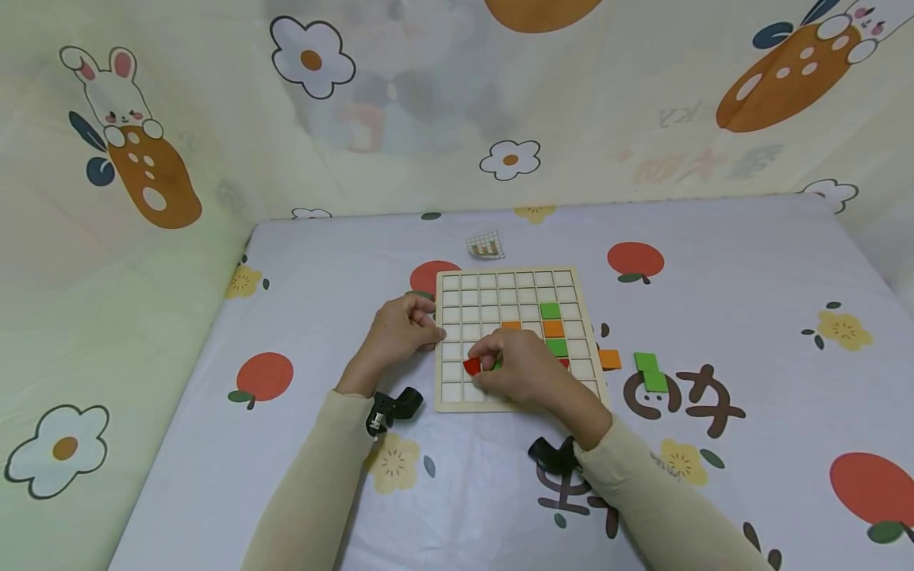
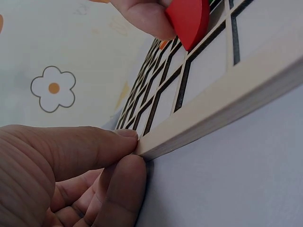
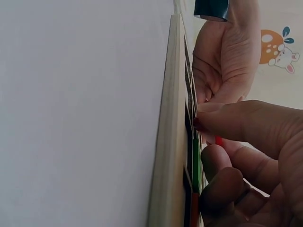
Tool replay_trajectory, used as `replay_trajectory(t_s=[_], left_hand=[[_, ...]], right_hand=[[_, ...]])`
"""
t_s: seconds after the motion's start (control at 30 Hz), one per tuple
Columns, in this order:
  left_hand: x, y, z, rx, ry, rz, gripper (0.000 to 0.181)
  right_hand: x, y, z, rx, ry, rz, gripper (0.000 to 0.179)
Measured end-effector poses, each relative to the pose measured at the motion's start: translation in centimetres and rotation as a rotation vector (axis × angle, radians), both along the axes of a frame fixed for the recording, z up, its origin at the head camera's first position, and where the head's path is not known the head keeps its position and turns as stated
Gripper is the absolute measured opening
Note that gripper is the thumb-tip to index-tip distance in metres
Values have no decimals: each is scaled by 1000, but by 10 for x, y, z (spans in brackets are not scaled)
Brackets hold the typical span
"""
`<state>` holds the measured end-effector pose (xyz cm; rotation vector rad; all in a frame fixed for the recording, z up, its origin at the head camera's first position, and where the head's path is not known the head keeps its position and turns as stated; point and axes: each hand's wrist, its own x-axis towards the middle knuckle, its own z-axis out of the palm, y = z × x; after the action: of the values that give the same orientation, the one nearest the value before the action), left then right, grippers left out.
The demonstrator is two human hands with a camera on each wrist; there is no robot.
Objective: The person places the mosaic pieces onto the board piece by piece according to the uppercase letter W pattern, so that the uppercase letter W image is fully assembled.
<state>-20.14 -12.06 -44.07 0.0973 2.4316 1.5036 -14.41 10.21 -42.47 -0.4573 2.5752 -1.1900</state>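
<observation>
A pale wooden grid board lies on the table in front of me. At its left side my left hand pinches the rim between thumb and finger, clearest in the left wrist view. My right hand holds a red tile by its edge, tilted over the lower left cells. Set in the board are a green tile, an orange tile and another green tile in one column. A second orange tile shows above my right hand, which hides part of the board.
Right of the board lie a loose orange tile and two overlapping green tiles. Behind the board is a small patterned piece. Black wrist devices sit by both sleeves. A printed cloth covers the table.
</observation>
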Motion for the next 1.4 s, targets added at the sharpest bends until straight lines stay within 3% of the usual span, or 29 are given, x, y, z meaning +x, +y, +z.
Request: replay_trajectory(t_s=[0.57,1.4], left_hand=[[0,0,-1,9,2,0,40],[1,0,1,-2,2,8,39]], right_hand=[[-1,-2,0,80,19,18,16],[-1,-3,2,86,16,17,17]])
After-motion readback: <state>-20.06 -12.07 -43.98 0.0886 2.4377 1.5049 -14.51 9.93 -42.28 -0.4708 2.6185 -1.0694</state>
